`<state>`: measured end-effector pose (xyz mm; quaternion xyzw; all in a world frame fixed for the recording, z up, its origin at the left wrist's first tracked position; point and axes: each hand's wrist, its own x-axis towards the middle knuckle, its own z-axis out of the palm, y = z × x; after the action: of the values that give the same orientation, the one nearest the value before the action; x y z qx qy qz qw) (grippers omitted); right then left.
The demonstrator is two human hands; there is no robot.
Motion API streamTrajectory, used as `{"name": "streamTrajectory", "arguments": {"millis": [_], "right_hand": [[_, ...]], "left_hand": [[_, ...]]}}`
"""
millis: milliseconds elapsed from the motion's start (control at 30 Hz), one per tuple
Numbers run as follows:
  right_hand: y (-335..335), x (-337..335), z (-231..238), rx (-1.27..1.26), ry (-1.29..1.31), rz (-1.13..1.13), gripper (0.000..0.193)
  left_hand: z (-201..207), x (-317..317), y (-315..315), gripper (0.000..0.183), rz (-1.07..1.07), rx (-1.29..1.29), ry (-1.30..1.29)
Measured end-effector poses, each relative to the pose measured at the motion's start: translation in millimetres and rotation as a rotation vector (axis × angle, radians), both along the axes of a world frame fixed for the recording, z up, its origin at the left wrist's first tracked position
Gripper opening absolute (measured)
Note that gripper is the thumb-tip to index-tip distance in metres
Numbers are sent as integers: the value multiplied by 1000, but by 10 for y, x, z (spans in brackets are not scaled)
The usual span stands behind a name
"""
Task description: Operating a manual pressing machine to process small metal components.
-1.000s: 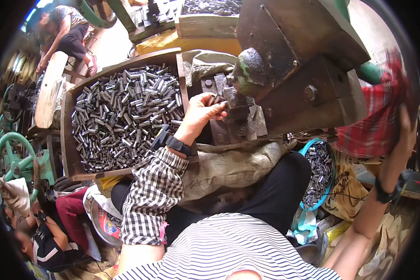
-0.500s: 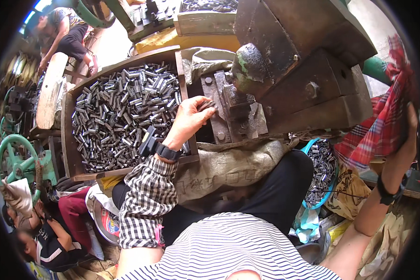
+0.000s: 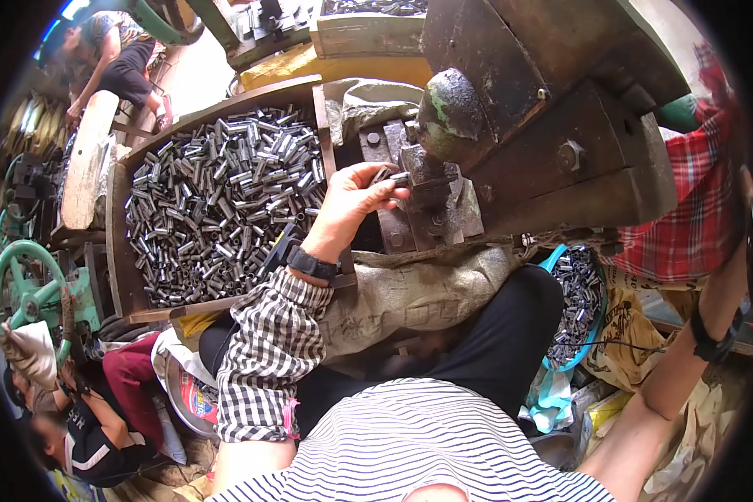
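My left hand (image 3: 361, 205) pinches a short metal tube (image 3: 400, 178) between thumb and fingertips. It holds the tube at the edge of the dark metal die block (image 3: 431, 197) of a press. To its left stands a wooden tray (image 3: 119, 243) heaped with small metal tubes (image 3: 226, 201). At the far right, my right hand (image 3: 743, 201) is raised beside a hanging red plaid cloth (image 3: 678, 205). The dark picture rim and the cloth hide its fingers, so its grip cannot be made out.
The heavy press body (image 3: 560, 125) fills the upper right. Beside my right knee is a blue basin (image 3: 601, 322) of metal pieces. A sack (image 3: 427, 301) drapes below the die. Co-workers (image 3: 84, 418) sit at left near a green handwheel (image 3: 29, 297); another person (image 3: 121, 58) is farther back.
My left hand has moved a little right, bringing the tube up to the die block. My right hand has shifted slightly outward, and the plaid cloth has swung. The press's upper body has shifted slightly.
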<state>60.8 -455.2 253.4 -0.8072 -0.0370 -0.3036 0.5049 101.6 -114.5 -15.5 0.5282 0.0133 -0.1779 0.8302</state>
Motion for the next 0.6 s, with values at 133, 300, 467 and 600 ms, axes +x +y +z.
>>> {"name": "streamTrajectory", "arguments": {"millis": [133, 300, 467, 600], "right_hand": [[-229, -127, -639, -7, -126, -88, 59], [-783, -512, -1478, -627, -21, -84, 67], [-403, -274, -700, -414, -76, -163, 65], [-323, -190, -297, -195, 9, -119, 60]], "left_hand": [[-57, 27, -52, 22, 29, 81, -60], [-32, 66, -255, 12, 91, 244, -211], [79, 12, 45, 14, 8, 389, -104], [52, 1, 151, 22, -22, 373, -107]]}}
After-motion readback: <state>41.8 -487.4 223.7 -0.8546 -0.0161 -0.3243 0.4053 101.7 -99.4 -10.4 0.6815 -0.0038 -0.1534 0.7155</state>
